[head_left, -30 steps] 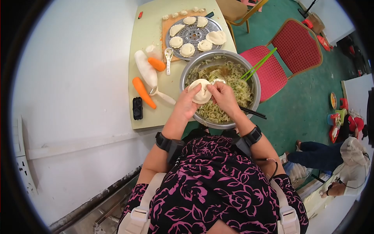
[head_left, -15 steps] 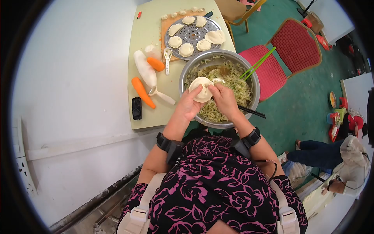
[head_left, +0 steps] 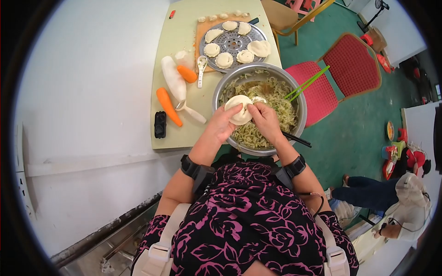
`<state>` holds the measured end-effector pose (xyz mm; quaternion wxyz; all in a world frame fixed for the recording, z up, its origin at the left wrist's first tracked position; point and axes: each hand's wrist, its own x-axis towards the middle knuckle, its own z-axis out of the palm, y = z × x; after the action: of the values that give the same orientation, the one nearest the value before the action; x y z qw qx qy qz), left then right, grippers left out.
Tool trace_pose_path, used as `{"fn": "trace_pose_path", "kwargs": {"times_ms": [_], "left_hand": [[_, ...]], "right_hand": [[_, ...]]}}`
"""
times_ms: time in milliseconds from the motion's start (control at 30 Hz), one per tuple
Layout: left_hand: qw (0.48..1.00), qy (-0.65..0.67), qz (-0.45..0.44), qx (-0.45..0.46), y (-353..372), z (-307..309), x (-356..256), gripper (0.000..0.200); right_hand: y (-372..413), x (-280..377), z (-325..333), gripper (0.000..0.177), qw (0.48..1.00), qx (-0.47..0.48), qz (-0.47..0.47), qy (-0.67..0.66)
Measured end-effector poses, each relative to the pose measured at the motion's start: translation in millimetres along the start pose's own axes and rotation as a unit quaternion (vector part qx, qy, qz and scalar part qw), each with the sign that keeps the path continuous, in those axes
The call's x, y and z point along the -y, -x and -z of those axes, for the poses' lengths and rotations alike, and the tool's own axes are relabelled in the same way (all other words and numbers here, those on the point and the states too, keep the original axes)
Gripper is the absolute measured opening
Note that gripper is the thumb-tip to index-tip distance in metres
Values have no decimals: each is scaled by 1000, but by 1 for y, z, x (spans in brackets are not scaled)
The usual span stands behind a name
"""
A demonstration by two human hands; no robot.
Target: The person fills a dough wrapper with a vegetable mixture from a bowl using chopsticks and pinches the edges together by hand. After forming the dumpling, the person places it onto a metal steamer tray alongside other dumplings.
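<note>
My left hand [head_left: 222, 123] grips the near left edge of a round, pale dough dumpling [head_left: 237, 116], its thumb lying on top. At the dumpling's right edge, the fingers of my right hand [head_left: 266, 121] pinch the dough. Both hands are above a large metal bowl [head_left: 299, 83] of shredded green filling [head_left: 253, 136]. Something white, partly covered by the hands, shows in the filling behind the dumpling. Green chopsticks [head_left: 313, 78] lean over the bowl's right rim, and black chopsticks [head_left: 297, 139] stick out below my right hand.
Beyond the bowl, a perforated metal steamer tray [head_left: 234, 43] carries several dumplings, on a wooden board [head_left: 201, 32]. Left of the bowl lie a spoon [head_left: 201, 71], white radish [head_left: 174, 80], carrots [head_left: 168, 106], a peeler [head_left: 195, 115] and a black object [head_left: 160, 124]. A red chair [head_left: 313, 92] stands right; another person [head_left: 405, 198] is farther off.
The view has shifted slightly, so the table and tray appear a little moved. Both hands stay on the dumpling, with its round top now turned a bit more toward me.
</note>
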<state>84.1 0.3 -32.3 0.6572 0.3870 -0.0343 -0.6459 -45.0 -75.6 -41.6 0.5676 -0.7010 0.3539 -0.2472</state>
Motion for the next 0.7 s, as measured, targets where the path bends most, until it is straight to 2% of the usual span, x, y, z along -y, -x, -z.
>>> {"fn": "trace_pose_path", "kwargs": {"times_ms": [33,133,233,333,367,500,600,700], "left_hand": [[1000,-7,-2,0,-1,1,-1,33],[1000,0,9,6,-3,4,-5,34],[999,32,30,9,-5,3,-10,31],[998,26,46,23,-7,4,-10,32],[998,17,49,30,-8,5,-9,33],[999,-6,46,23,-6,0,-10,32],[999,-24,41,20,-7,-1,-10,30],[999,-44,21,20,-7,0,-8,28]], "right_hand": [[0,1,0,34,1000,7,-8,2],[5,13,4,35,989,21,-98,-107],[0,2,9,34,978,-60,-152,-127],[-1,-11,4,33,993,-20,-81,-83],[1,-13,1,32,989,-20,-72,-127],[-1,-6,-6,30,998,-45,24,-25],[0,6,-2,29,998,-44,36,32],[-2,9,-4,29,991,-59,96,67]]}}
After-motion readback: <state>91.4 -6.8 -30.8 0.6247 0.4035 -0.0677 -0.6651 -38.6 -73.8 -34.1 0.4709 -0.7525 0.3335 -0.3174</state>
